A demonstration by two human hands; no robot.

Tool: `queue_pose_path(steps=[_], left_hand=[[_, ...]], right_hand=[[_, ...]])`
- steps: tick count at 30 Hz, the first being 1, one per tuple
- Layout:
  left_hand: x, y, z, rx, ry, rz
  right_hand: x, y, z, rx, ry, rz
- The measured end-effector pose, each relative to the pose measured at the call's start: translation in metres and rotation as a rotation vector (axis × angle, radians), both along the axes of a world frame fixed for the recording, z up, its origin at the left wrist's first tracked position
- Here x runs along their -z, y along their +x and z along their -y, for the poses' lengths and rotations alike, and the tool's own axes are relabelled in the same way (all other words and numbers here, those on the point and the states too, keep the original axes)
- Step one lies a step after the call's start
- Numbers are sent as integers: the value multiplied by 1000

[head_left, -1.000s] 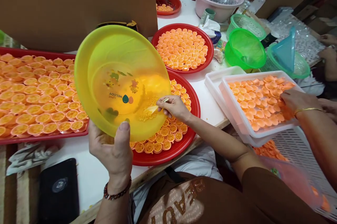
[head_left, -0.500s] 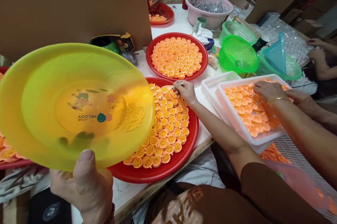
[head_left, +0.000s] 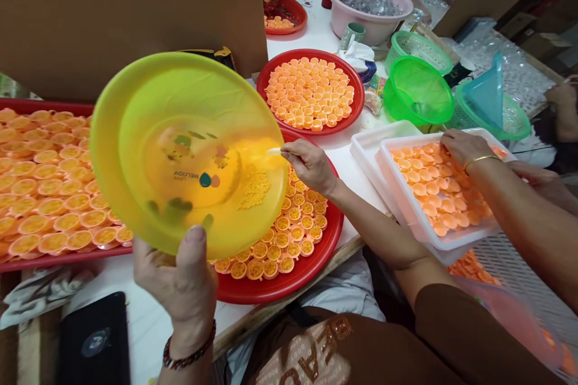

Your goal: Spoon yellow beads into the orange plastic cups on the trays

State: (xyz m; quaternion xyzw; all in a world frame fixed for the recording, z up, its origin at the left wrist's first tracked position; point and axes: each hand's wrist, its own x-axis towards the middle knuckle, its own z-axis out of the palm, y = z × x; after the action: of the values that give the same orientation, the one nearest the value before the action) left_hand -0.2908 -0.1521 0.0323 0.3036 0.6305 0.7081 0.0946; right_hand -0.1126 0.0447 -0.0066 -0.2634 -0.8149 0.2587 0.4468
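Note:
My left hand grips the near rim of a see-through yellow-green bowl, thumb over the edge, and holds it tilted up above the table. A small heap of yellow pellets lies inside it. My right hand pinches a small pale spoon whose tip reaches over the bowl's right rim. Under the bowl lies a round red tray packed with small orange caps, several with yellow filling.
A long red tray of caps lies left, another round red one behind. A co-worker's hands rest in a white tray of caps. Green baskets, a pink basin and a black case stand around.
The bowl swung left and toward me, then came back to the middle. My right hand went out over the round tray with the spoon and has returned to the bowl's rim.

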Motion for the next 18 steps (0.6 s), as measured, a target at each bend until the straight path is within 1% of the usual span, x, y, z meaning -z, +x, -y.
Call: queue_pose_path(steps=[2,4,5,7,9,10,12,13,15,16,18], left_hand=[[0,4,-3,4,39,46],[-1,7,-6,29,79,67],[-1,8,-7,47,90,55],[-1,8,-8,73,112,28],[1,7,-8,92,109,14],[2,7,-7,95,108,15],[5,5,-4,87,111,27],[6,3,-2,72,111,35],[7,-1,1,39,98,60],[7,-4,3,14,99,69],[5,-9,6,-34,103,52]], right_hand=[[3,-9,11,-32,-83,13],[9,-17,25,-43,-248,3],[11,-20,33,-50,-369,-10],[15,-26,50,-72,-664,-59],[15,-30,61,-103,-958,-136],[14,-32,64,-119,-1077,-177],[10,-33,65,-134,-1241,-250],[7,-32,62,-131,-1291,-280],[1,-28,53,-112,-1332,-330],[-1,-24,47,-94,-1323,-351],[-3,-15,33,-43,-1258,-382]])
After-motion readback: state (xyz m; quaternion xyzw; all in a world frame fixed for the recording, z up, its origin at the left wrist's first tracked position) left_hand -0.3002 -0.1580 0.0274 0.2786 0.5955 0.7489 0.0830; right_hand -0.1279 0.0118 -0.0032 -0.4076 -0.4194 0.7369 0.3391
